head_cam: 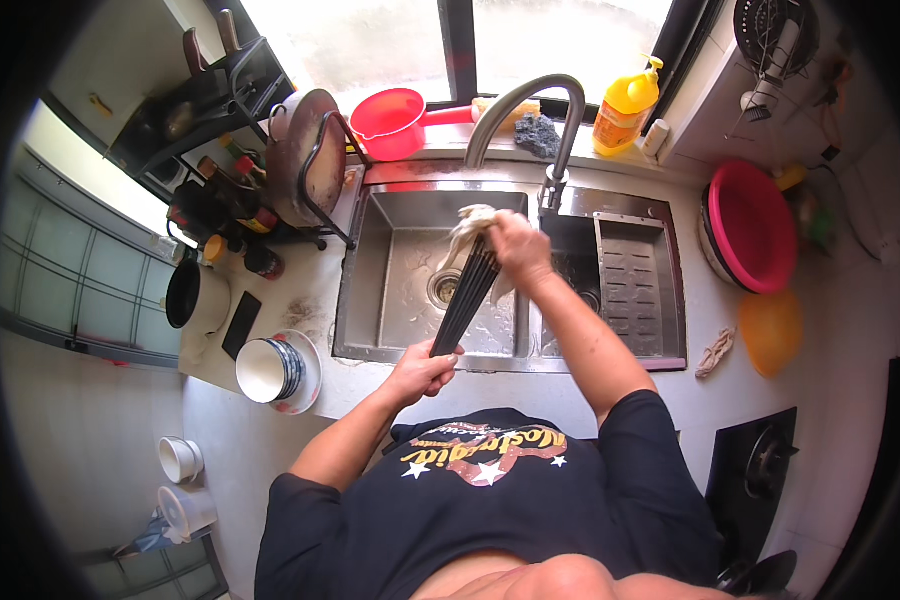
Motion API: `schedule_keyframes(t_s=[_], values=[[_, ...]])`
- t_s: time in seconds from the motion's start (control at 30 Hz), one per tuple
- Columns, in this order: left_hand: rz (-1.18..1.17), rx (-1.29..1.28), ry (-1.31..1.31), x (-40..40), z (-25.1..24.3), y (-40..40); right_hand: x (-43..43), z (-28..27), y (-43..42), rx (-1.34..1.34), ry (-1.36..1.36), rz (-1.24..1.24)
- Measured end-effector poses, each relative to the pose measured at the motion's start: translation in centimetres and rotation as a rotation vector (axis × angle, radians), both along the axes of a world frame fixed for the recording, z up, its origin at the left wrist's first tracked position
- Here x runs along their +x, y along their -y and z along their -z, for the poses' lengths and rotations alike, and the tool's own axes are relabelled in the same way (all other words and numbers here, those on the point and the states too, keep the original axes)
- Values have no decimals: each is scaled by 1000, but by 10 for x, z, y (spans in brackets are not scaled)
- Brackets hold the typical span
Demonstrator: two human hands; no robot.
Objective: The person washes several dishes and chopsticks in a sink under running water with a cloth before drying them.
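Note:
A bundle of dark chopsticks [468, 298] slants over the left basin of a stainless steel double sink [412, 217]. My left hand [420, 373] grips the bundle's lower end near the sink's front rim. Around the upper end, my right hand [521, 249] holds a pale, crumpled cloth [474, 220] against the sticks. Part of the cloth hangs down on either side of the bundle. Below it the basin floor looks wet, and a drain strainer [443, 287] shows beside the sticks. A curved faucet [570, 97] arches above the basin; I cannot tell whether water runs.
Left of the sink stand stacked bowls [262, 371] on a plate, a rack holding a cutting board [307, 161], and several bottles [232, 195]. Behind are a red dipper [390, 124] and a yellow pump bottle [625, 109]. A pink basin [754, 225] and a twisted rag [716, 352] sit at right.

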State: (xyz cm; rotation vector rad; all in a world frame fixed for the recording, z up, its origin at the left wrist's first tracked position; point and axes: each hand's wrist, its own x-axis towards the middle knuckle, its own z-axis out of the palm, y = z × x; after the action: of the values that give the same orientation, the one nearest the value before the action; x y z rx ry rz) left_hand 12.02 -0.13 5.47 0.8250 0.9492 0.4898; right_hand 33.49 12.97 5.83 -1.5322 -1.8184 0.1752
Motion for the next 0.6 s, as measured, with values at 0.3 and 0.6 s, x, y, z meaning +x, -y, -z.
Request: schedule_keyframes(t_s=[0.3, 0.6], values=[[-262, -351, 347, -8, 31, -8, 3, -43, 46, -180, -379, -510], [-102, -261, 289, 28, 33, -3, -48, 39, 101, -910, -1508, -429]])
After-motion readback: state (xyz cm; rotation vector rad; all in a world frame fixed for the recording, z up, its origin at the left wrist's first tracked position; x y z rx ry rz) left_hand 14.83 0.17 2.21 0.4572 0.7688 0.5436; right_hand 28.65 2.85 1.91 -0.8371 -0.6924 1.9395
